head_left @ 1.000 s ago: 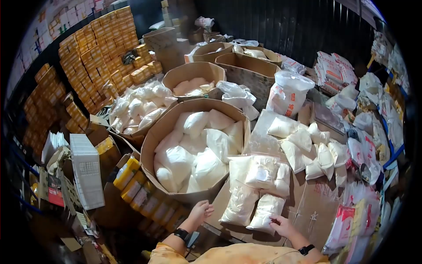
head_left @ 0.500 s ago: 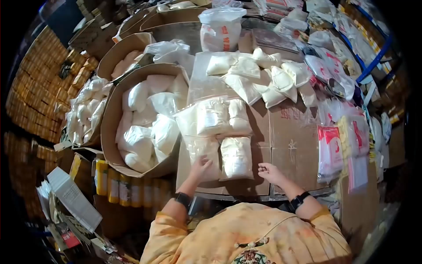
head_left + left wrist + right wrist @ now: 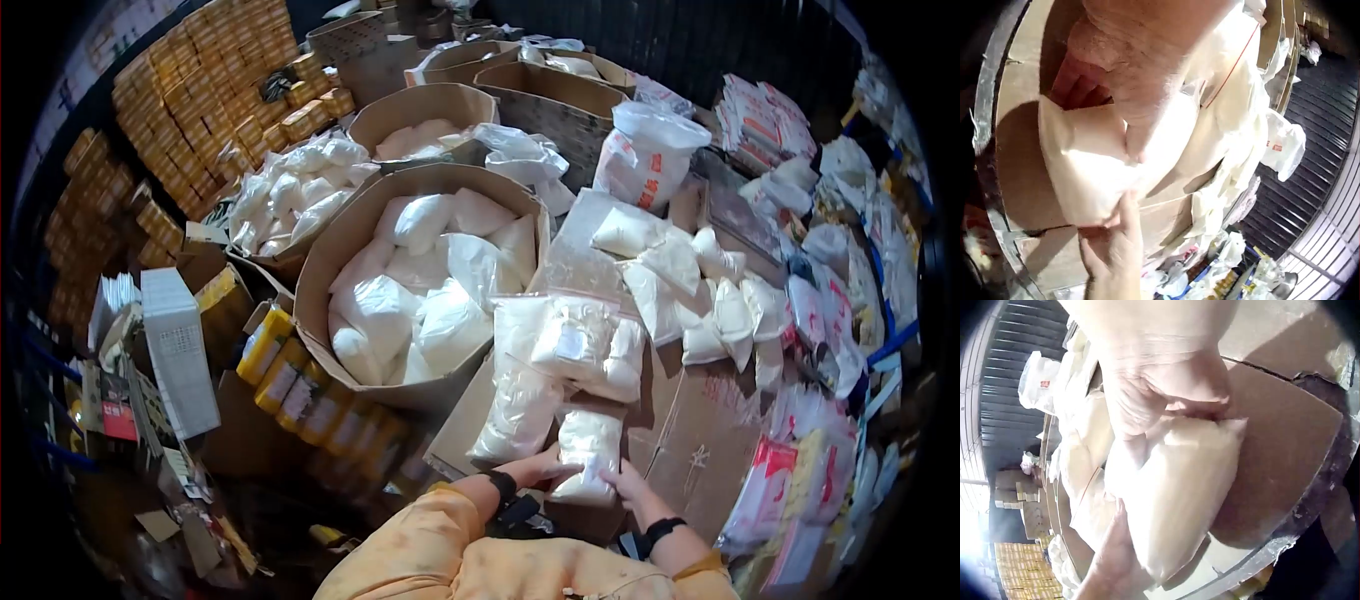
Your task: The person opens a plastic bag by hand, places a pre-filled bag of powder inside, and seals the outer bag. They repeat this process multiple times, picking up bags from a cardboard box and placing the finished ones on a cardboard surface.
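Note:
A plump clear bag of cream-white powder (image 3: 588, 448) lies between my two hands at the near edge of the cardboard. My left hand (image 3: 540, 466) grips its left side, thumb on top and fingers curled at the end, as the left wrist view shows. On the other side, my right hand (image 3: 628, 484) holds it with the thumb over the upper face (image 3: 1138, 450); the fingers are partly hidden behind the bag. Another long powder bag (image 3: 515, 420) lies just to the left. Beyond them, more filled bags (image 3: 572, 340) are stacked, one with a white label.
A large cardboard bin (image 3: 320, 350) of powder bags stands left of the work surface. Loose cream bags (image 3: 650, 300) lie farther back. Packs of pink-and-white plastic bags (image 3: 765, 490) sit at the right edge. Yellow packages (image 3: 285, 375) line the near left side.
Both hands have moved onto the near right powder bag and now grip its sides; before, the left was over the neighbouring bag and the right beside it. The head view has swung about.

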### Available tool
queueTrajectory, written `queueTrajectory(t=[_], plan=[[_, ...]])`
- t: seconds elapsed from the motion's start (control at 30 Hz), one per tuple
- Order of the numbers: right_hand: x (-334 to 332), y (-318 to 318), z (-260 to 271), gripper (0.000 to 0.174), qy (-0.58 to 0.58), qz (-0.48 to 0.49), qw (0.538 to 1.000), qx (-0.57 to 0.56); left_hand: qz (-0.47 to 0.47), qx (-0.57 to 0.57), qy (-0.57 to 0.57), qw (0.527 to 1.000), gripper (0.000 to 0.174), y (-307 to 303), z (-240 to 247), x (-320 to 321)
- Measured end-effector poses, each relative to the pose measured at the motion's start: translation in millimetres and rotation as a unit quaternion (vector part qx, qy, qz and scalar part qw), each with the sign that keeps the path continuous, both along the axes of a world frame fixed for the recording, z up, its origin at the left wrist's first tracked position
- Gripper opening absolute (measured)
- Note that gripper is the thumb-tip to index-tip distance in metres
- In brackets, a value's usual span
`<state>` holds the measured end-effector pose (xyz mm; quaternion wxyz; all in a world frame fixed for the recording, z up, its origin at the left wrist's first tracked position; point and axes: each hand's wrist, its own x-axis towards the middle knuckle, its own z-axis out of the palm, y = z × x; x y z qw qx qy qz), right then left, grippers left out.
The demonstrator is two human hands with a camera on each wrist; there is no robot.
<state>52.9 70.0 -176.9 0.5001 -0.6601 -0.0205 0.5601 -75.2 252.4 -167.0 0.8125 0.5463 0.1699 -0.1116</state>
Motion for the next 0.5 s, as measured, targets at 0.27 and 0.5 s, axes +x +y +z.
queueTrajectory(t=[0.27,0.5], plan=[[-49.9,12.5,78.7,0.066,-0.049,0.109,0.983,0.139,-0.038,-0.23,-0.008,0.972,0.07,18.4,46.5,-39.7],[-53.3,85.0,142.8,0.083,-0.103,0.286,0.924,0.231,0.118,-0.331,0.061,0.934,0.053,60.4,48.5,-100.4]])
